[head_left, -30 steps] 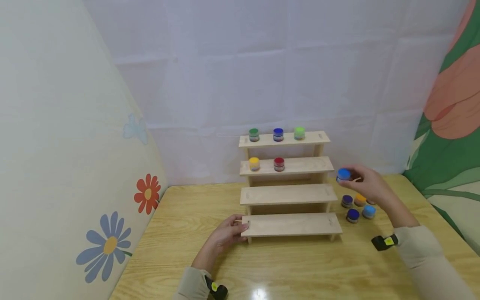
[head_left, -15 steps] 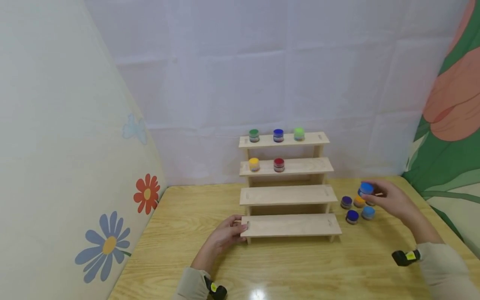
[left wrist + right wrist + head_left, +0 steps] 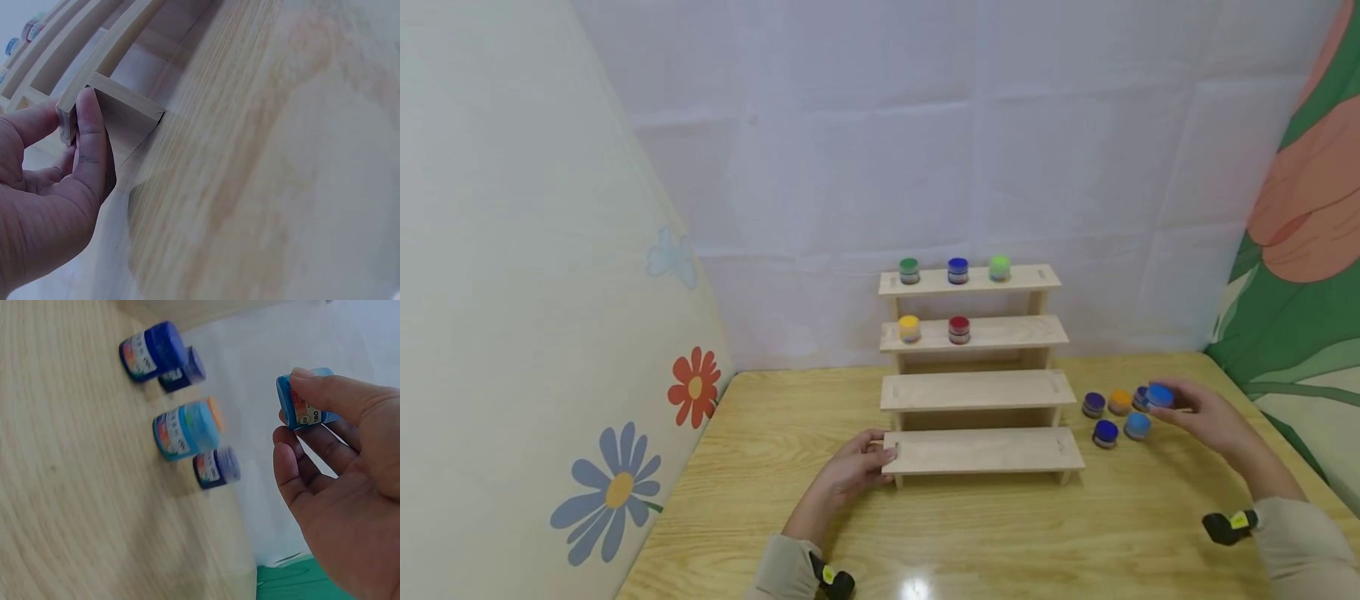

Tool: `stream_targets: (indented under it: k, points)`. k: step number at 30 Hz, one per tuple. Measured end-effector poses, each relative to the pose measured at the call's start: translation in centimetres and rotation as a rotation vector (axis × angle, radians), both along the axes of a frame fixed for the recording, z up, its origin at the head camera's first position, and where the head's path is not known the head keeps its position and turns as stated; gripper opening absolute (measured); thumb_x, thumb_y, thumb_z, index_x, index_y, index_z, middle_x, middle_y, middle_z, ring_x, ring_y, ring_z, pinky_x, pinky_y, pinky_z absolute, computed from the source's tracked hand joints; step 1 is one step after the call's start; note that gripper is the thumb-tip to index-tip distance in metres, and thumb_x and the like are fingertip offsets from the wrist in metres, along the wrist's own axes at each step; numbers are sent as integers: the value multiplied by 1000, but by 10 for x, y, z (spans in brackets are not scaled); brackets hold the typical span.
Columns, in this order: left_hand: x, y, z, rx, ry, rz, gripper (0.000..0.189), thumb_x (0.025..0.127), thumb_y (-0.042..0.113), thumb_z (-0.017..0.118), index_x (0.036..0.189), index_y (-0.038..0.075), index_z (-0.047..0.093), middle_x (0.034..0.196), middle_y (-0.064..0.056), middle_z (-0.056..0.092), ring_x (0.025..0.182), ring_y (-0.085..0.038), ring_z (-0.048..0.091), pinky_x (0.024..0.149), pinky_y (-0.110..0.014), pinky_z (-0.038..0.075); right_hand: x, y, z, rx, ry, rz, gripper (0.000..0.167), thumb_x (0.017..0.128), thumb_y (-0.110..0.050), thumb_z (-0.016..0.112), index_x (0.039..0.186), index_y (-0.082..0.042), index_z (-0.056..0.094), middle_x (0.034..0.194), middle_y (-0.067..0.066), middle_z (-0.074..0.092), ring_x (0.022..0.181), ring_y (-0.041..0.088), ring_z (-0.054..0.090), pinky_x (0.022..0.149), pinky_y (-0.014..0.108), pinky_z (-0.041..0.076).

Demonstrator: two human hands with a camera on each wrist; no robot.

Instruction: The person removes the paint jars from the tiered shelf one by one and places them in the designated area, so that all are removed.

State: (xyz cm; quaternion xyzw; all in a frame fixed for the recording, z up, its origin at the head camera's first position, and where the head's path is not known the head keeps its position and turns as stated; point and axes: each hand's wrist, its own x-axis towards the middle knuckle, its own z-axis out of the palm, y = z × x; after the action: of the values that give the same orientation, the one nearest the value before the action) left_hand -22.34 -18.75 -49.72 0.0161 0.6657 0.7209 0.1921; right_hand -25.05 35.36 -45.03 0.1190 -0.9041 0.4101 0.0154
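Note:
My right hand (image 3: pixel 1206 417) pinches a blue-lidded paint jar (image 3: pixel 1159 397) between thumb and fingers, at the right of a loose group of jars. In the right wrist view the held blue jar (image 3: pixel 309 400) has a printed label and appears off the table. My left hand (image 3: pixel 850 468) grips the left end of the lowest step of a four-step wooden display stand (image 3: pixel 985 450). The left wrist view shows the thumb above and fingers below that board's end (image 3: pixel 67 119). Green, dark blue and light green jars stand on the top step; yellow and dark red jars (image 3: pixel 958 330) are one step down.
On the table right of the stand are a purple jar (image 3: pixel 1093 405), an orange jar (image 3: pixel 1120 402), a dark blue jar (image 3: pixel 1105 433), a light blue jar (image 3: pixel 1138 426) and another dark jar (image 3: pixel 1141 398). A white cloth (image 3: pixel 850 183) hangs behind the table.
My right hand has moved right and down with the blue-lidded jar, from beside the stand to the right side of the jar group. The left hand stays on the lowest step.

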Motion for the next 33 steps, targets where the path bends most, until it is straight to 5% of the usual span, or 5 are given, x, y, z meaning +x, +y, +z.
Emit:
stream_targets:
  k: [3, 16, 24, 29, 33]
  points:
    - [0, 0, 0, 0, -2, 2, 48, 100, 5, 61, 140, -10, 38, 101, -7, 58, 84, -12, 64, 70, -22, 57, 0, 6, -7, 7, 1, -11, 56, 101, -22, 65, 142, 11, 46, 116, 4, 61, 91, -9, 51, 73, 22, 51]
    - [-1, 3, 0, -3, -24, 34, 45, 99, 3, 61, 137, -9, 41, 97, -6, 59, 80, -12, 64, 68, -22, 57, 2, 23, -29, 18, -77, -54, 61, 102, -24, 64, 143, 14, 41, 132, 37, 53, 94, -11, 48, 75, 15, 48]
    - [-1, 2, -1, 8, -17, 25, 45, 99, 4, 61, 137, -9, 40, 98, -6, 60, 81, -12, 65, 68, -22, 57, -1, 26, -38, 54, -130, -61, 64, 102, -27, 63, 144, 15, 38, 134, 41, 50, 116, 49, 56, 81, 30, 52]
    - [-2, 2, -1, 7, -18, 32, 44, 99, 3, 62, 136, -9, 41, 97, -6, 60, 81, -12, 65, 68, -22, 57, -3, 27, -44, 64, -154, -66, 63, 104, -29, 60, 143, 16, 39, 134, 42, 48, 118, 57, 51, 91, 58, 51]
    - [-2, 2, 0, 1, -25, 35, 44, 99, 4, 62, 136, -8, 42, 97, -5, 60, 81, -12, 65, 69, -23, 57, -5, 28, -47, 64, -181, -77, 66, 104, -33, 58, 144, 16, 37, 138, 44, 42, 120, 59, 47, 93, 65, 46]
